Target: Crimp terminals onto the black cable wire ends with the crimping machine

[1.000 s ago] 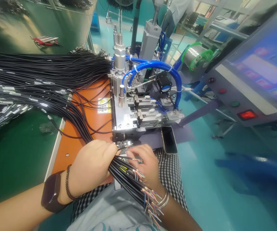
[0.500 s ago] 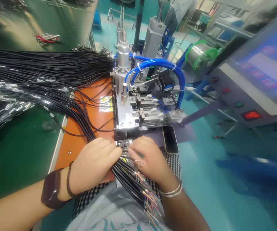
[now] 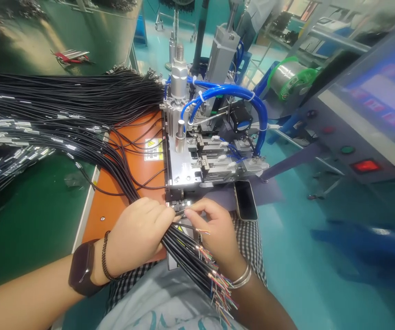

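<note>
- Your left hand (image 3: 142, 229) wraps the cable bundle (image 3: 185, 258), running over the orange bench (image 3: 110, 213).
- Your right hand (image 3: 185, 211) pinches one thin cable (image 3: 180, 213).
- Machine (image 3: 185, 169) stands just beyond; phone (image 3: 246, 200) lies near it.

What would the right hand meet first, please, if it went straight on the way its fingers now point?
The right hand would probably meet the left hand first, though the depth between them is unclear.

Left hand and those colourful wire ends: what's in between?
In the head view, black cables stretch from the left hand to the colourful wire ends.
</note>
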The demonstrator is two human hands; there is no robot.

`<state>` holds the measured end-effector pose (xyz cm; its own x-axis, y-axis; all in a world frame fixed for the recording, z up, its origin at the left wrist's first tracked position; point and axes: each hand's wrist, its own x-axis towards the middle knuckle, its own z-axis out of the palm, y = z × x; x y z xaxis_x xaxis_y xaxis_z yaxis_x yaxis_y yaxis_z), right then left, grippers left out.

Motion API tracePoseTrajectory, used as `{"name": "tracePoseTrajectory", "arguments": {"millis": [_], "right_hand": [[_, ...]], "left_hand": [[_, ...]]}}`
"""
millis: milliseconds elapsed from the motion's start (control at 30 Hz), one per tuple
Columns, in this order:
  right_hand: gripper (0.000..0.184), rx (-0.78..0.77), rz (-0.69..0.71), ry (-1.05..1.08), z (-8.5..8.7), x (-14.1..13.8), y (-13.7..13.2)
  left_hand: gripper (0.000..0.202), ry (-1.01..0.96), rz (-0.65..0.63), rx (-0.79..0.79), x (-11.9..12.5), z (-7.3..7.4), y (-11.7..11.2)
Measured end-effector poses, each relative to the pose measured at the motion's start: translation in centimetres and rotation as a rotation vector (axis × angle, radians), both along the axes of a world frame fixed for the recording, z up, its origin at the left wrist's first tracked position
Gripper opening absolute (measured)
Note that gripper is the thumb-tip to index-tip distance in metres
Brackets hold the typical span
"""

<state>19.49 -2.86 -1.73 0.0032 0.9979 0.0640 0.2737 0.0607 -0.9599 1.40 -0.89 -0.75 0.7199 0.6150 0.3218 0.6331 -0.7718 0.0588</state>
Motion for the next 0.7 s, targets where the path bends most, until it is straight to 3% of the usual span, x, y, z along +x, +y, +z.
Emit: {"name": "tracePoseTrajectory", "arguments": {"millis": [200, 300, 400, 600, 700], "right_hand": [[0.018, -0.045, -0.011, 0.052, -0.4, -0.1, 0.0], [0.009, -0.092, 0.143, 0.222, -0.6, 0.8, 0.3], [0.013, -0.13, 0.286, 0.336, -0.7, 1.7, 0.5], [0.003, -0.067, 0.084, 0.081, -0.4, 1.0, -0.2], [0.007, -0.055, 0.022, 0.002, -0.5, 0.7, -0.2]], "left_hand": [[0.01, -0.027, -0.028, -0.003, 0.0, 0.0, 0.0], [0.01, -0.05, -0.029, 0.0, -0.2, -0.1, -0.1], [0.009, -0.073, -0.034, -0.01, -0.3, -0.2, -0.1], [0.006, -0.075, -0.048, -0.04, -0.2, 0.0, -0.1], [0.012, -0.025, -0.005, -0.124, 0.0, 0.7, -0.2]]}}
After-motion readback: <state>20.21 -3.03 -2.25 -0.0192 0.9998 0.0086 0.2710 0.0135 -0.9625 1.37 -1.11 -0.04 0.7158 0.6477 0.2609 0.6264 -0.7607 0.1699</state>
